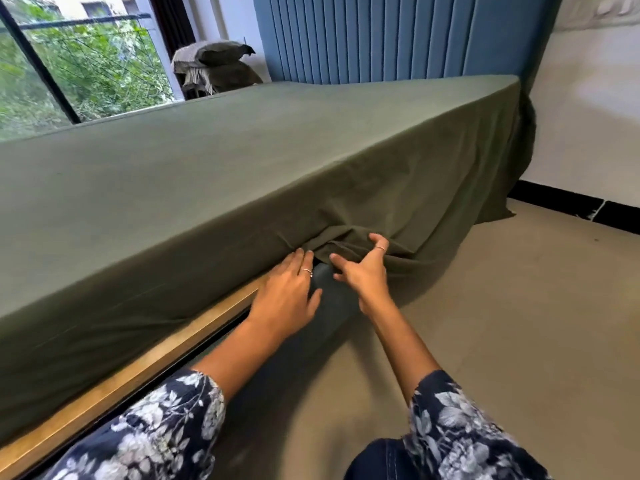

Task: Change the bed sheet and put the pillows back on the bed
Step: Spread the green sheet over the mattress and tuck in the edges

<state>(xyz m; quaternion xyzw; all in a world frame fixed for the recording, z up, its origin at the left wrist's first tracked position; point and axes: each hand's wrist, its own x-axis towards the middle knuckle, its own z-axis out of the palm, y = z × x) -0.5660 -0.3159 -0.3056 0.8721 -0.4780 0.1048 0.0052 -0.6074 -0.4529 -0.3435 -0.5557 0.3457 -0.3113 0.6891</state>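
An olive green bed sheet (263, 161) lies smooth over the mattress and hangs down its near side. At the lower edge it bunches into folds. My left hand (287, 292) lies flat with straight fingers, its fingertips pushed in under the sheet's edge at the mattress bottom. My right hand (367, 271) is just to the right with its thumb spread wide. One ringed finger presses into the bunched folds; the other fingers are hidden by fabric. Two dark pillows (221, 53) are stacked off the bed, beyond its far side by the window.
A wooden bed frame rail (166, 348) runs below the mattress, with a dark padded edge (329, 299) under my hands. A blue ribbed headboard (398, 36) stands behind the bed. Beige floor (519, 323) stretches right to a white wall. The sheet's corner (498, 202) drapes to the floor.
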